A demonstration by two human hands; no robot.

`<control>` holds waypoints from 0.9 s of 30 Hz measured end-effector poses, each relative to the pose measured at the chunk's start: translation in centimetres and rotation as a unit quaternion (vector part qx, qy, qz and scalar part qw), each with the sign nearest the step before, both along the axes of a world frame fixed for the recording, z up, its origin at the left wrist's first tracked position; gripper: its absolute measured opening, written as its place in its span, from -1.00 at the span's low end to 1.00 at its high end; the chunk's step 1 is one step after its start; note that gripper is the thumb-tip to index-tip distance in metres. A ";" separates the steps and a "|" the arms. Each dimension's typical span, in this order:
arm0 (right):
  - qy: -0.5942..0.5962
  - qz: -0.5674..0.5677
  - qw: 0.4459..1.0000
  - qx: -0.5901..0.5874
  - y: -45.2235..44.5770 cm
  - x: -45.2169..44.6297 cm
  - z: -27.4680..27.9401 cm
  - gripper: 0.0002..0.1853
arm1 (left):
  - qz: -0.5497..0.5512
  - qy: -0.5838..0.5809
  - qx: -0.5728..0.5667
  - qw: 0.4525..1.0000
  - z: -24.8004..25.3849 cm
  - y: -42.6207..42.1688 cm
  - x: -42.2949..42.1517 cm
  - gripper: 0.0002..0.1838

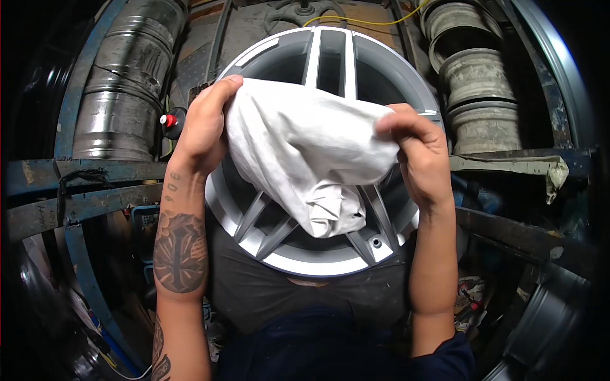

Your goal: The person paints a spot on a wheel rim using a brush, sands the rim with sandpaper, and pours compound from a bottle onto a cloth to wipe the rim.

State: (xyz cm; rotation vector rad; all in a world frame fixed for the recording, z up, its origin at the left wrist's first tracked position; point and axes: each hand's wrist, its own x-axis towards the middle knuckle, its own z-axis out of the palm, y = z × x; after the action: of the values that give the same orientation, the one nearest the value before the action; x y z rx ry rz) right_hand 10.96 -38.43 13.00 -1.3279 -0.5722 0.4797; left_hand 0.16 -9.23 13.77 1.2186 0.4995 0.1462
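A white cloth (pixel 305 133) hangs between my two hands, over the middle of a silver alloy wheel (pixel 305 261). My left hand (pixel 206 124) pinches its upper left corner between thumb and fingers. At the cloth's right end, my right hand (pixel 416 149) grips the edge, its fingertips slightly blurred. The cloth's lower part is bunched and hides the wheel's hub. Spokes show above and below the cloth. The wheel's lower rim is close to my lap.
Stacked metal rims (pixel 124 95) stand on the left, and more worn rims (pixel 480 95) on the right. A dark bottle with a red cap (pixel 173 120) is beside my left wrist. Blue metal frame bars (pixel 114 171) run along both sides. A yellow cable (pixel 368 21) lies beyond the wheel.
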 end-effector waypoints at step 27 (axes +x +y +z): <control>0.146 0.089 0.983 0.072 1.1 -0.9 -2.3 -0.52 | -0.350 -0.062 0.348 0.867 3.6 -5.5 -3.7 -0.84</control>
State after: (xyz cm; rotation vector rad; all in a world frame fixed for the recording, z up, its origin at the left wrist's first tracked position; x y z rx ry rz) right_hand 10.08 -37.36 10.66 -1.0482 -0.4724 0.7521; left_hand -3.50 -14.75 17.35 2.0146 -0.1664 -0.2431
